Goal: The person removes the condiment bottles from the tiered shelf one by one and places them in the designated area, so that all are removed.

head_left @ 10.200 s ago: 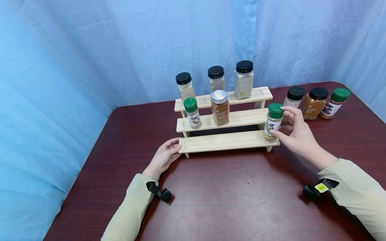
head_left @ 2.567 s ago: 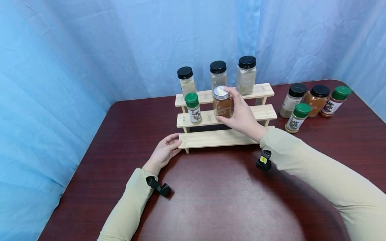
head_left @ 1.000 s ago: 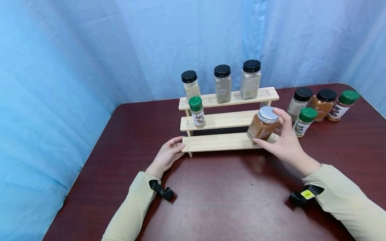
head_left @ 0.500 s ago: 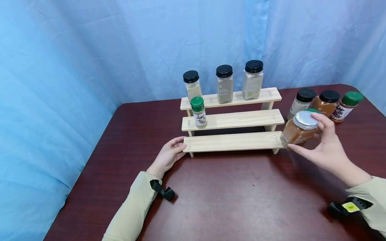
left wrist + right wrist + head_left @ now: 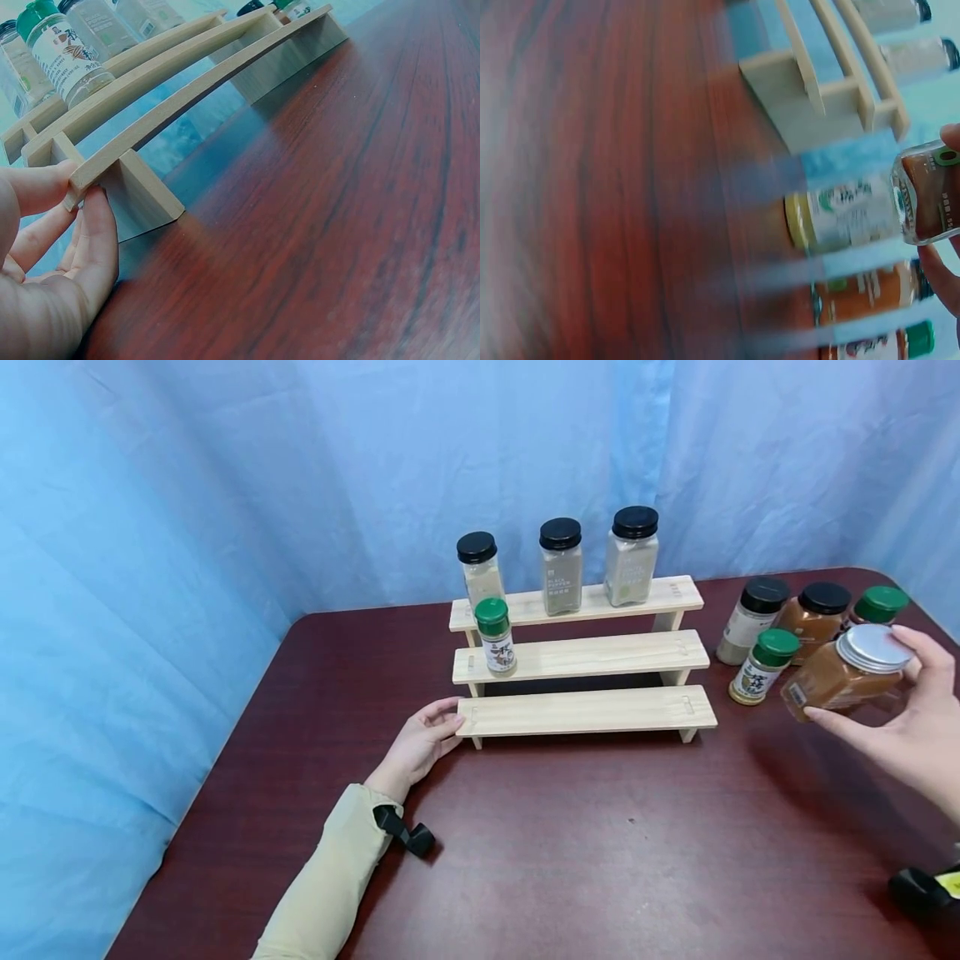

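Note:
My right hand (image 5: 918, 718) holds a spice jar (image 5: 843, 681) with a silver lid and orange-brown powder, tilted, above the table at the right. Thumb and fingers grip its sides; the right wrist view shows the jar's glass base. My left hand (image 5: 420, 739) pinches the left end of the bottom step of a three-step wooden rack (image 5: 585, 712), thumb on top and fingers beneath in the left wrist view. On the middle step stands a green-capped spice bottle (image 5: 497, 647). Black-lidded jars (image 5: 562, 581) line the top step.
Right of the rack stand a green-capped bottle (image 5: 756, 672), a black-capped shaker (image 5: 742, 631), a black-lidded jar of orange powder (image 5: 808, 631) and another green-capped bottle (image 5: 881, 604), partly hidden by the held jar. A blue curtain (image 5: 375, 485) hangs behind the table.
The green-capped bottle went from the bottom step to the table. My right hand took the silver-lidded jar off the middle step and carried it right. My left hand kept its grip.

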Available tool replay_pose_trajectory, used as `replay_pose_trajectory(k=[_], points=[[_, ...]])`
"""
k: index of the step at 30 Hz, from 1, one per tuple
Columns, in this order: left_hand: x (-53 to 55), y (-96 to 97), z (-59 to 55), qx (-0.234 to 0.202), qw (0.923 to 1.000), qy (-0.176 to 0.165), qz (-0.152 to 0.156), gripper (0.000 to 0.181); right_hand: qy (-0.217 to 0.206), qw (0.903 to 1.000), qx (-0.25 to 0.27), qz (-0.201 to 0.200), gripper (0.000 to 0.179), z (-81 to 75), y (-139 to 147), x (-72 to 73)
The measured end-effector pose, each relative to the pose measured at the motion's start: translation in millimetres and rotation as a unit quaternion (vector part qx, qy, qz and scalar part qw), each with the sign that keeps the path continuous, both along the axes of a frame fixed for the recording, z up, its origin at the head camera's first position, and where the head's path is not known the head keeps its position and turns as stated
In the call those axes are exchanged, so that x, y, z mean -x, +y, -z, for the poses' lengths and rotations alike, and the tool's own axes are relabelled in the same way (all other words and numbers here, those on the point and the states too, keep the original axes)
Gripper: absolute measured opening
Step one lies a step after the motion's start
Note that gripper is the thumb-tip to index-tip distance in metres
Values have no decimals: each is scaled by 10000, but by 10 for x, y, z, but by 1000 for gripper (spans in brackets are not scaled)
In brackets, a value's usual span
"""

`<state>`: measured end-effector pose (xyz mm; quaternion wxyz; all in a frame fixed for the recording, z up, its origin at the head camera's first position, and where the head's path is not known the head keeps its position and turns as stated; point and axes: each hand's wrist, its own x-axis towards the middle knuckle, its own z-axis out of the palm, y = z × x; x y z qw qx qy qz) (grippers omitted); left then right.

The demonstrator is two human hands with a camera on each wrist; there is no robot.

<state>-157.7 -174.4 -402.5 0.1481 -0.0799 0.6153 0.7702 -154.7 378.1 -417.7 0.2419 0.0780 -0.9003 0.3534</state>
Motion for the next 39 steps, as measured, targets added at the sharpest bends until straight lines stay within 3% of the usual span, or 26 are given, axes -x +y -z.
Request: replay_pose_trajectory(k=[4, 11, 19, 22, 30, 39], points=[[3, -2, 18, -68, 10000, -2, -18, 50, -215, 9996, 173, 2, 113, 86, 140, 91], [15, 12, 12, 10, 10000, 38, 21, 45, -737, 9972, -88, -5, 111, 101, 190, 161], [13, 11, -9, 17, 10000, 45, -5, 45, -1526, 9875, -386, 72, 106, -296, -163, 44], [16, 19, -12, -50, 10000, 29, 14, 46, -1676, 9850, -398, 119, 104, -367, -225, 20], [26, 20, -23, -15, 10000, 23, -5, 44, -1650, 9846, -473, 328, 102, -360, -203, 73], [2, 21, -13, 3, 10000, 10, 26, 46, -1330, 9905, -321, 103, 103, -293, -198, 131]])
